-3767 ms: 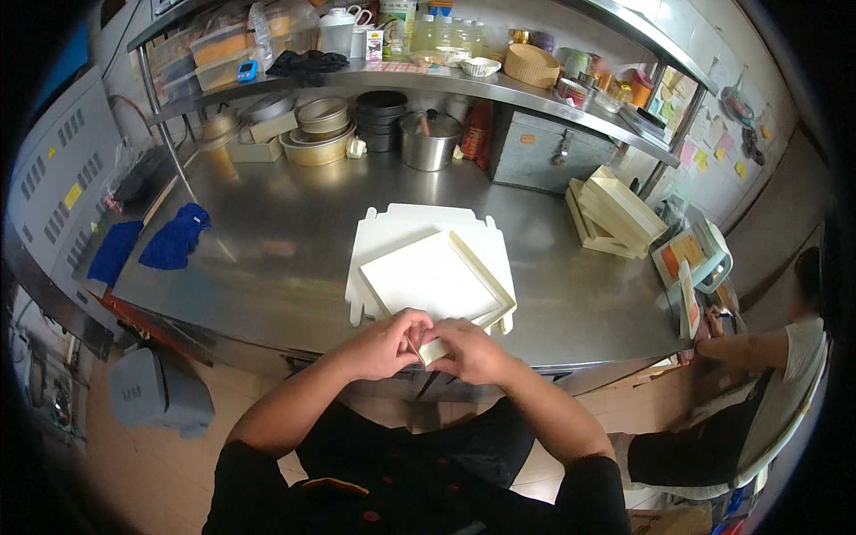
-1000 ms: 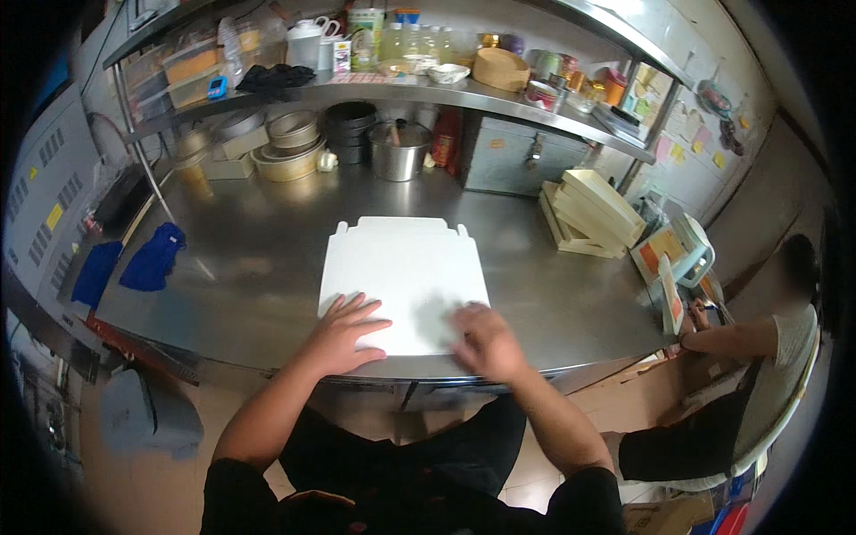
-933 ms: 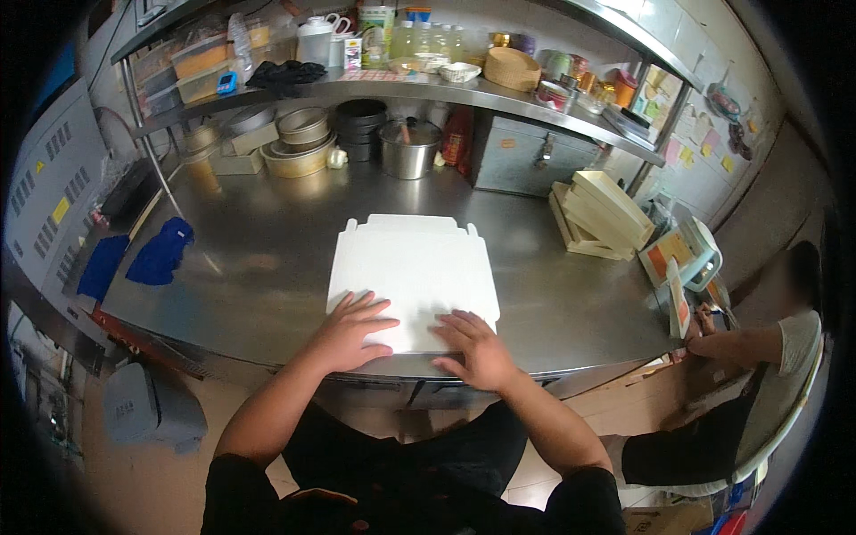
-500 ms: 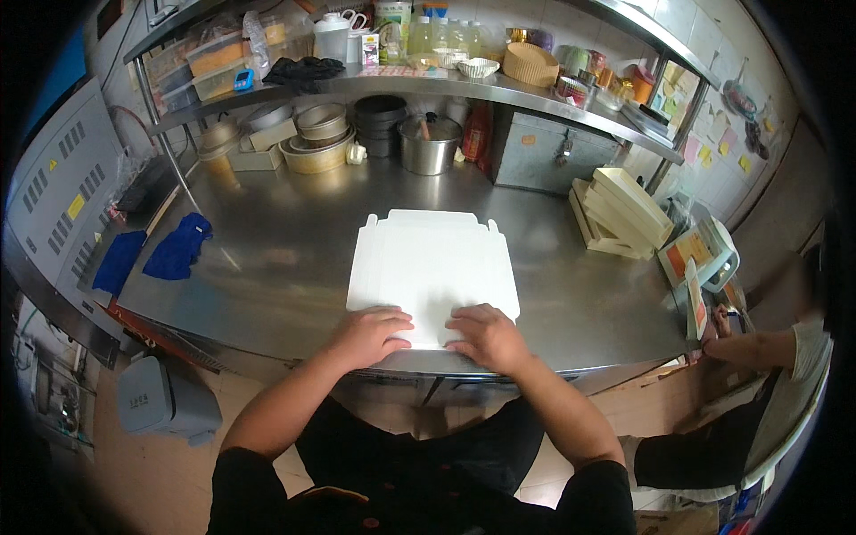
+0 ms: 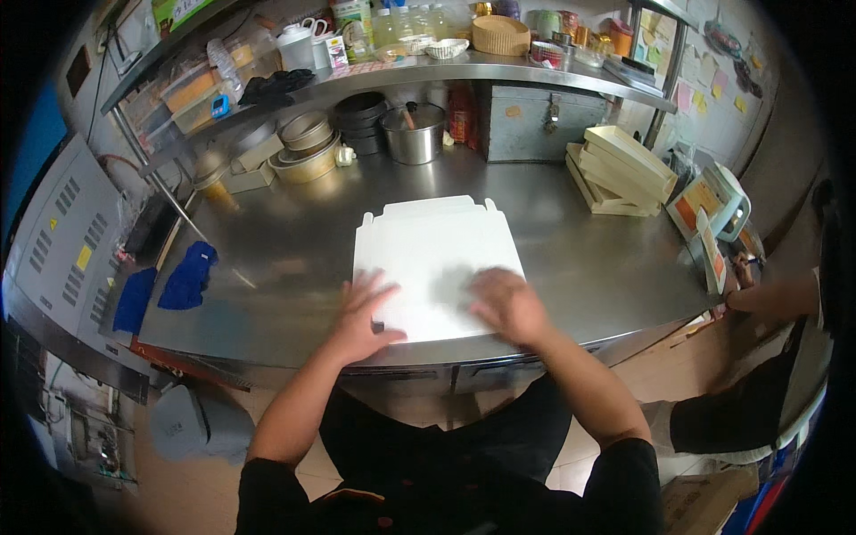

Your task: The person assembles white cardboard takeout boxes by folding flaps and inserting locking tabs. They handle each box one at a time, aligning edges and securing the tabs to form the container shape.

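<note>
A flat white cardboard box blank [image 5: 437, 254] lies on the steel worktop near its front edge, with notched tabs along its far side. My left hand [image 5: 364, 316] is at the blank's near left edge, fingers spread and the thumb apart, holding nothing. Over the near right part of the blank is my right hand [image 5: 510, 308], slightly blurred, its fingers loosely bent and the thumb apart. Nothing shows in it. Whether either palm touches the cardboard cannot be made out.
Blue cloths [image 5: 187, 276] lie at the left of the worktop [image 5: 276, 267]. Baking tins [image 5: 308, 152], a steel pot [image 5: 415, 134] and a grey metal chest [image 5: 539, 125] stand behind. Cream box trays [image 5: 620, 174] are stacked at right, near a scale [image 5: 713, 205] and another person's arm [image 5: 776, 299].
Both hands have lifted from the blank's near edge; the left has spread its fingers and the right has shifted rightward, blurring. The view has tilted slightly.
</note>
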A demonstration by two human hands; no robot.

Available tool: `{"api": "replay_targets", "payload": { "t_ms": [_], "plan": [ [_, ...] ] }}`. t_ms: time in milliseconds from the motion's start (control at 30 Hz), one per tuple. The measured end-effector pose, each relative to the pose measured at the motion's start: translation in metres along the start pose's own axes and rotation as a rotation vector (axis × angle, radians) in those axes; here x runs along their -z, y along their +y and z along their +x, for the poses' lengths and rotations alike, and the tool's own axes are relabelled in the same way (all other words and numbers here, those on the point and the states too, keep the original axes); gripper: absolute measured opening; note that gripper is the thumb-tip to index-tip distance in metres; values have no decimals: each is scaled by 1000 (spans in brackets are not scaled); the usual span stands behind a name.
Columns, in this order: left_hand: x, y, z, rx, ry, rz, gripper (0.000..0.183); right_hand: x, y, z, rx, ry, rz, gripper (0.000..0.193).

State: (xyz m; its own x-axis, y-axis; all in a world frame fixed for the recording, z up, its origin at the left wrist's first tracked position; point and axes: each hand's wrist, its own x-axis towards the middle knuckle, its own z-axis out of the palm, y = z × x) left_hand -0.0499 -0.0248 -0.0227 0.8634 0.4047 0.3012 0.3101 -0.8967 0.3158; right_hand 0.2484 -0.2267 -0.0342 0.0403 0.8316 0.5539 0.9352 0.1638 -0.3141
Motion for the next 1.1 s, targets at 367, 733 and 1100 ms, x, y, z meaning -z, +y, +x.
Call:
{"api": "replay_targets", "payload": {
  "t_ms": [367, 733, 1100],
  "plan": [
    [-32, -18, -12, 413, 199, -480, 74, -14, 18, -22, -590, 62, 40, 77],
    [-52, -32, -31, 209, 450, -996, 66, -11, 10, -32, -564, 209, 111, 62],
    [-45, -35, -44, 153, 488, -934, 40, 10, -10, -30, -164, 133, -16, 56]
  ]
}}
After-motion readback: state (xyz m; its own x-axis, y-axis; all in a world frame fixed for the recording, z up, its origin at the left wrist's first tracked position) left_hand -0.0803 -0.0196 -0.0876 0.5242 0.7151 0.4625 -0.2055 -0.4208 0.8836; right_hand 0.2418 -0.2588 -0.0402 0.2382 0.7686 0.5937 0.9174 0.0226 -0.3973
